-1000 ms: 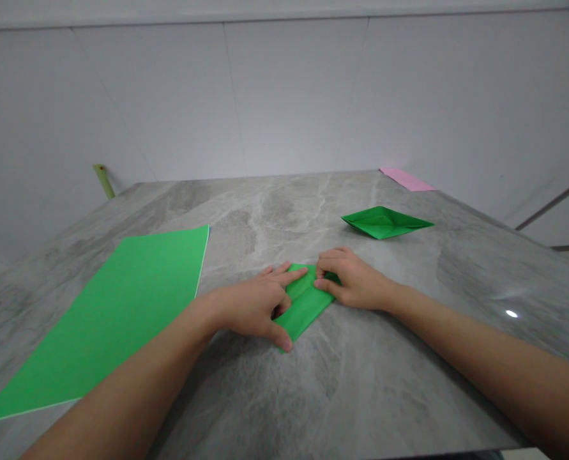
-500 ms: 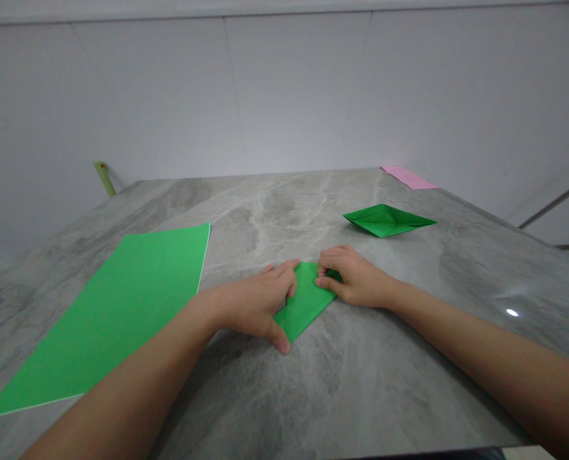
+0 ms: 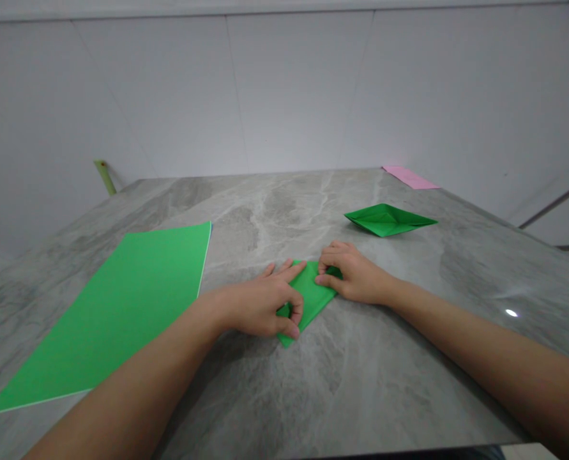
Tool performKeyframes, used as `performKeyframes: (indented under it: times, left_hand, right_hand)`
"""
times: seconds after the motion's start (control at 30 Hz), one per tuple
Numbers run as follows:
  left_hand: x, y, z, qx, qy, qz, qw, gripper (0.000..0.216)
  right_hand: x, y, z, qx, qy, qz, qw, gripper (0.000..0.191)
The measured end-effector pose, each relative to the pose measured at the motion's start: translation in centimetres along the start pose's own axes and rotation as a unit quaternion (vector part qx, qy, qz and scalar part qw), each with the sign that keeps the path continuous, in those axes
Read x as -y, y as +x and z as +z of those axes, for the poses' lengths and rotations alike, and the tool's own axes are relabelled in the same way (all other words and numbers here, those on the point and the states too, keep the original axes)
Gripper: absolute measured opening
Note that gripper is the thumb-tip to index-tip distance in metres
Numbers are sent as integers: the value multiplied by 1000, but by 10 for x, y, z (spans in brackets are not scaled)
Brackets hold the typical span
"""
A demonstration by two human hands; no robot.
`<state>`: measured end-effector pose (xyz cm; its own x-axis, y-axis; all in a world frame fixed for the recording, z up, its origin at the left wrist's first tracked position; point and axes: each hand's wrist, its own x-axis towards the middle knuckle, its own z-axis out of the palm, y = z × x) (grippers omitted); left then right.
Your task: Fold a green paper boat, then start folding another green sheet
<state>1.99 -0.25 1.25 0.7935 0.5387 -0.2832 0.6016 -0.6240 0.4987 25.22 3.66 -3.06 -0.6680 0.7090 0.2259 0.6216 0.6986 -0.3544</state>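
Note:
A folded piece of green paper point(image 3: 313, 295) lies on the grey tabletop between my two hands. My left hand point(image 3: 265, 301) covers its left part, thumb and index finger pinched together near the front corner while the other fingers stretch over the far edge. At the paper's right side, my right hand point(image 3: 351, 271) is closed, with thumb and fingertips gripping the edge. Beyond my right hand sits a green folded paper boat point(image 3: 384, 220), pointed at both ends. Parts of the paper under both hands are hidden.
Large green sheets point(image 3: 121, 306) lie flat on the left, partly behind my left forearm. A pink paper point(image 3: 410, 177) rests at the far right edge of the marbled table point(image 3: 284, 211). The white wall point(image 3: 284, 96) stands behind it, with a light green strip point(image 3: 105, 177) at left.
My left thumb and index finger have come together in a pinch near the paper's front corner; before, they were spread. My right hand keeps its grip nearly in place.

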Motion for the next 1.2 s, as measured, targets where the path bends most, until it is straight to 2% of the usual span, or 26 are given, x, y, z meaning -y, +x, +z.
performKeyframes:
  times: [0.37,0.57,0.73,1.2]
  left_hand:
    - [-14,4,7,8,35,-63,997,13]
    - [-18,8,18,-40,48,-96,993,13]
    - [-21,11,19,-54,53,-117,990,10]
    - [-19,9,20,-63,49,-108,991,15]
  right_hand:
    - [0,1,0,3,5,2,1000,16]
    - [1,1,1,-8,3,4,1000,13]
    - [2,2,1,-7,3,9,1000,12]
    - [2,2,0,-7,0,29,1000,12]
